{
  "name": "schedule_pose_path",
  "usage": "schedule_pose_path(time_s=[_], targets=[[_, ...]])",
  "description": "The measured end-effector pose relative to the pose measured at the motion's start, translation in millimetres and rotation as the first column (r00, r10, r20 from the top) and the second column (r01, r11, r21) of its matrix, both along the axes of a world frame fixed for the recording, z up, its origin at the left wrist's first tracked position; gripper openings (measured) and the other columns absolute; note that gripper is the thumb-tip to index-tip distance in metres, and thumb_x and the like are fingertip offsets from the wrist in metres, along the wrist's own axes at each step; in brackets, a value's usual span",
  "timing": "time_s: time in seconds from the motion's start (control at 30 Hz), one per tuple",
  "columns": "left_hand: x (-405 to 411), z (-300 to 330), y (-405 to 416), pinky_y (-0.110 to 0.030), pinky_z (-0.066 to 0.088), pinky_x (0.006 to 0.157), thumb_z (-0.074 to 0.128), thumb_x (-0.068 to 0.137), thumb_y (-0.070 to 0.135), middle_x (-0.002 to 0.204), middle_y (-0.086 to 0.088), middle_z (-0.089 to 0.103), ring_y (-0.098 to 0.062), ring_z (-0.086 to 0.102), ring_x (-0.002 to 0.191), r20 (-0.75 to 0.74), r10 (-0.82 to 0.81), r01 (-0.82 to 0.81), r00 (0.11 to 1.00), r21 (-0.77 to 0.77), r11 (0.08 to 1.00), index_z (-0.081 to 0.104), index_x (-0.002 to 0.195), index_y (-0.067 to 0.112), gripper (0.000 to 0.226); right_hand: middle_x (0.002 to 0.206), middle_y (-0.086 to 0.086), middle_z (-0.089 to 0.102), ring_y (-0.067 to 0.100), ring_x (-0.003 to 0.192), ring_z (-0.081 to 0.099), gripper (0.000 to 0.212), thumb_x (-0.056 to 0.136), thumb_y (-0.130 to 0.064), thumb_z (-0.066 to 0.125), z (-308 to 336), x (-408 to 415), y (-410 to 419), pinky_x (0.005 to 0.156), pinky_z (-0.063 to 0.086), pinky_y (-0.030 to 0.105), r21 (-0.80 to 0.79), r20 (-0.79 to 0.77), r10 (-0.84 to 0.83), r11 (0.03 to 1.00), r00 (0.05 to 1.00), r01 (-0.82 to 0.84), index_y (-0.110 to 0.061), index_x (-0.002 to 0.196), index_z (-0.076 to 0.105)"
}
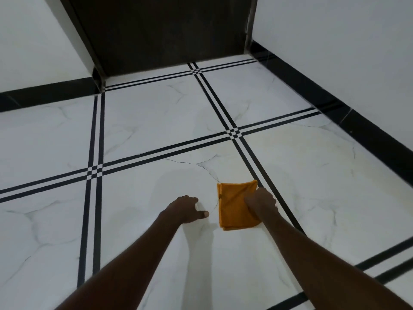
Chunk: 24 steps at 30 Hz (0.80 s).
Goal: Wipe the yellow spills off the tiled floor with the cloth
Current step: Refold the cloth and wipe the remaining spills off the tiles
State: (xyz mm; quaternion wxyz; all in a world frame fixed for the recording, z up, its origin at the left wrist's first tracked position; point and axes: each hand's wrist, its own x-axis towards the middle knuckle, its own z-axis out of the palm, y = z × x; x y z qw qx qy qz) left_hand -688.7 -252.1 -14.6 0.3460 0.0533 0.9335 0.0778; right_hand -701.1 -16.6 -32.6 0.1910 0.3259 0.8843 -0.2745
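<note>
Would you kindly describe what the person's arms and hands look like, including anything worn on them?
Both arms are bare from the bottom edge of the picture to the fingers: no sleeves show. The left hand and the right hand wear no gloves, and no rings, watch or bracelets can be seen. Each forearm is long and slim.

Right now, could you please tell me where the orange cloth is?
In the head view, the cloth lies flat on the floor, lower centre-right, under the right hand, beside the left hand.

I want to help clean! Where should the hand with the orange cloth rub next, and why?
Probably slide the right hand and the cloth forward and to the right, across the black lines: the tiled floor looks faintly yellowish there. The left hand only rests flat beside the cloth.
</note>
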Motion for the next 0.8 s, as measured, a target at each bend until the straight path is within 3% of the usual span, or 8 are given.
schedule_pose_path(time_s=[0.13,0.23,0.33,0.4,0.47,0.57,0.67,0.8], targets=[[-5.6,25.4,-26.1,-0.036,0.039,0.11,0.055,0.096,0.056,0.148,-0.008,0.054,-0.026,0.047,0.138,0.032,0.018,-0.017,0.999,-0.021,1.0,0.049,0.145,0.009,0.068,0.126,0.017,0.063,0.03,0.107,0.06,0.047,0.103,-0.03,0.048,30.4,-21.1,-3.6,0.09,0.053,0.041,-0.152,-0.04,0.05,0.987,0.998,-0.056,0.001,0.138,0.052],[1.0,38.6,-45.9,-0.034,0.039,0.111,0.058,0.095,0.053,0.149,-0.008,0.052,-0.025,0.045,0.14,0.098,0.035,-0.031,0.995,-0.034,0.999,0.048,0.146,0.009,0.068,0.13,0.018,0.062,0.033,0.119,0.06,0.039,0.102,-0.019,0.051,49.7,-20.2,2.3,0.094,0.049,0.039,-0.077,-0.056,0.085,0.993,0.995,-0.089,0.001,0.136,0.054],[3.6,33.9,-56.6,-0.038,0.039,0.111,0.059,0.094,0.054,0.152,-0.01,0.047,-0.028,0.043,0.141,0.06,0.036,-0.034,0.998,-0.023,0.999,0.041,0.151,0.011,0.073,0.133,0.02,0.062,0.038,0.122,0.061,0.037,0.1,-0.016,0.054,46.8,-11.4,19.6,0.097,0.051,0.043,0.056,-0.067,0.072,0.996,0.995,-0.068,-0.002,0.134,0.05],[3.3,21.6,-55.1,-0.043,0.037,0.113,0.058,0.094,0.055,0.156,-0.012,0.038,-0.031,0.037,0.144,-0.056,0.026,-0.028,0.998,-0.031,0.999,0.03,0.156,0.015,0.079,0.134,0.021,0.061,0.039,0.121,0.061,0.048,0.099,-0.024,0.059,29.9,-1.2,30.9,0.097,0.05,0.046,0.235,-0.093,0.146,0.964,0.985,-0.121,-0.004,0.14,0.044],[1.9,5.4,-49.6,-0.047,0.032,0.116,0.056,0.094,0.058,0.164,-0.015,0.023,-0.033,0.025,0.151,-0.149,-0.012,0.008,0.989,-0.029,1.0,0.018,0.16,0.016,0.087,0.15,0.022,0.048,0.041,0.137,0.048,0.065,0.101,-0.041,0.053,0.0,11.2,33.7,0.111,0.04,0.052,0.41,-0.123,0.38,0.861,0.917,-0.302,-0.009,0.153,0.033],[6.7,-25.5,-38.6,-0.051,0.022,0.121,0.052,0.09,0.069,0.17,-0.015,-0.005,-0.034,0.002,0.157,-0.177,-0.112,0.109,0.978,-0.028,0.994,0.0,0.163,0.022,0.101,0.168,0.02,0.022,0.043,0.154,0.021,0.078,0.101,-0.063,0.024,-54.5,26.3,20.6,0.123,0.016,0.06,0.406,-0.11,0.614,0.746,0.782,-0.528,-0.018,0.164,0.015],[16.3,-53.2,-35.5,-0.055,0.014,0.122,0.055,0.08,0.078,0.168,-0.016,-0.019,-0.037,-0.01,0.156,-0.209,-0.184,0.165,0.96,-0.102,0.981,-0.011,0.161,0.025,0.118,0.166,0.023,0.024,0.046,0.153,0.022,0.075,0.101,-0.061,0.017,-83.3,-3.9,19.5,0.122,0.016,0.064,0.462,-0.18,0.618,0.74,0.765,-0.489,-0.02,0.163,0.021],[17.6,-62.9,-36.1,-0.056,0.009,0.123,0.057,0.078,0.079,0.166,-0.015,-0.026,-0.037,-0.016,0.155,-0.217,-0.196,0.176,0.956,-0.109,0.978,-0.016,0.16,0.027,0.122,0.165,0.029,0.023,0.052,0.151,0.023,0.082,0.097,-0.066,0.016,-79.0,-87.9,16.7,0.119,0.017,0.071,0.459,-0.189,0.471,0.818,0.861,-0.347,-0.016,0.161,0.026]])
